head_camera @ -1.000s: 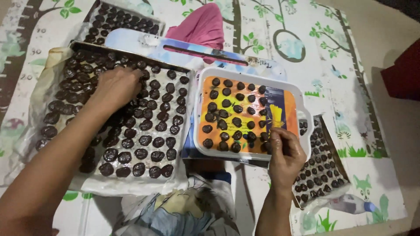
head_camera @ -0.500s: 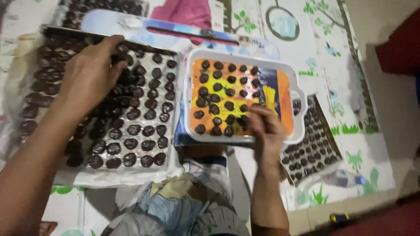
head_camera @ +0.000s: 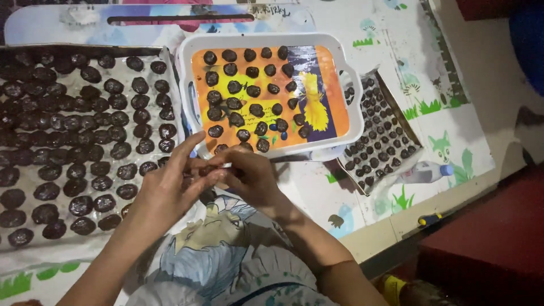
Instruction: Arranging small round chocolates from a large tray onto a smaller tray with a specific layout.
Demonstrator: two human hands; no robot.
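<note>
My left hand (head_camera: 169, 190) and my right hand (head_camera: 252, 177) meet in front of me, just below the near rim of the white tray (head_camera: 352, 96). Their fingertips pinch one small dark round piece (head_camera: 208, 169) between them. The white tray has an orange printed floor and holds several rows of dark pieces (head_camera: 249, 90), with its right side bare. At my left lies a large foil-lined tray (head_camera: 170, 56) crowded with bigger dark pieces (head_camera: 85, 130). My left wrist crosses its near right corner.
A small tray (head_camera: 416, 141) of tiny dark pieces sits to the right of the white tray, with a plastic bottle (head_camera: 426, 170) lying beside it. A blue and white board (head_camera: 170, 22) lies behind the trays. The patterned mat (head_camera: 453, 73) ends at a floor edge on the right.
My left hand has come off the large tray and my right hand off the white tray. Both now join in front of me on one piece.
</note>
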